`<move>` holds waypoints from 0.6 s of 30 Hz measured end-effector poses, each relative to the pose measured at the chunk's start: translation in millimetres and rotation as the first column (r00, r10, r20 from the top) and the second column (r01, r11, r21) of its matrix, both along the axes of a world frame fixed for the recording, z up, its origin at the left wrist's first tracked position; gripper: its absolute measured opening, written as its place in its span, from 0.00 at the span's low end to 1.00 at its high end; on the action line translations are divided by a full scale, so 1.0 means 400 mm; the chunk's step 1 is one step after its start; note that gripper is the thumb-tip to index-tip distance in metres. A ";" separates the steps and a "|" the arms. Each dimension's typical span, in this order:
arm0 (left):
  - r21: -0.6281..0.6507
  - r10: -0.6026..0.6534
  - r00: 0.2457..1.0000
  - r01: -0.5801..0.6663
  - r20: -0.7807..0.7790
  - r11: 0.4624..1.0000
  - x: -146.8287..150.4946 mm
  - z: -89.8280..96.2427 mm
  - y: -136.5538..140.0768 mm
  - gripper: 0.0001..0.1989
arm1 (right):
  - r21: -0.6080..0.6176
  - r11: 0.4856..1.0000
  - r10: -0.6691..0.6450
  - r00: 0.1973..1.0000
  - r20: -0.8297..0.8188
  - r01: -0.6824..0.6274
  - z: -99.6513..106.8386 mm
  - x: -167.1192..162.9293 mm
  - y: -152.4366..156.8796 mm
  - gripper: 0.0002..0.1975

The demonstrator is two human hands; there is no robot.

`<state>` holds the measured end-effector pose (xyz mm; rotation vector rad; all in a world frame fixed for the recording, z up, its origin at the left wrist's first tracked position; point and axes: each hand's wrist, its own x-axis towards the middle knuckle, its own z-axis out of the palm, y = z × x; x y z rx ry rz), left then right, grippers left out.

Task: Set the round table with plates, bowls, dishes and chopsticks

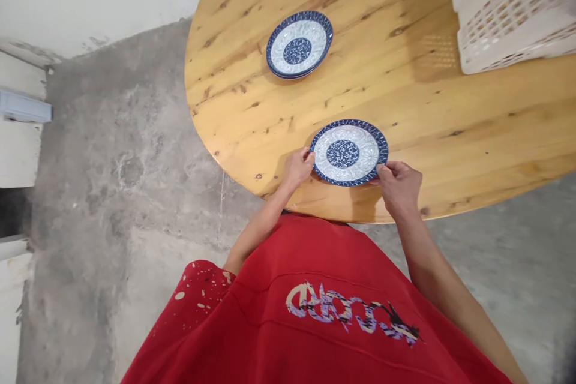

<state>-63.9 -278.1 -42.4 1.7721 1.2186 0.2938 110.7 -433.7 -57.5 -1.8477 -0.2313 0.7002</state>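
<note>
A round blue-and-white patterned plate (349, 153) is held near the edge of the rounded, yellowish wooden table (238, 108). Its left rim is pinched by the left hand (300, 167), its right rim by the right hand (400, 187). Farther away, a similar plate (297, 48) and a perforated white plastic basket (513, 21) are placed.

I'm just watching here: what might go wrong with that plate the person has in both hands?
The left hand and right hand grip the near plate only by its rim, so it might slip if one side loosened.
It is close to the near edge of the table, so a dropped plate could perhaps go over onto the floor.
Pushed away from the body, it might knock the farther plate.
</note>
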 end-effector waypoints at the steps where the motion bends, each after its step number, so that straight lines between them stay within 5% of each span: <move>1: 0.022 0.010 1.000 -0.010 -0.029 1.000 0.006 0.001 0.002 0.11 | -0.003 1.000 -0.004 1.000 0.013 0.004 -0.004 0.002 0.007 0.05; 18: 0.112 0.017 0.991 -0.003 -0.132 0.994 0.039 0.020 0.066 0.12 | -0.074 0.996 0.055 0.993 0.103 -0.048 -0.017 0.034 0.079 0.02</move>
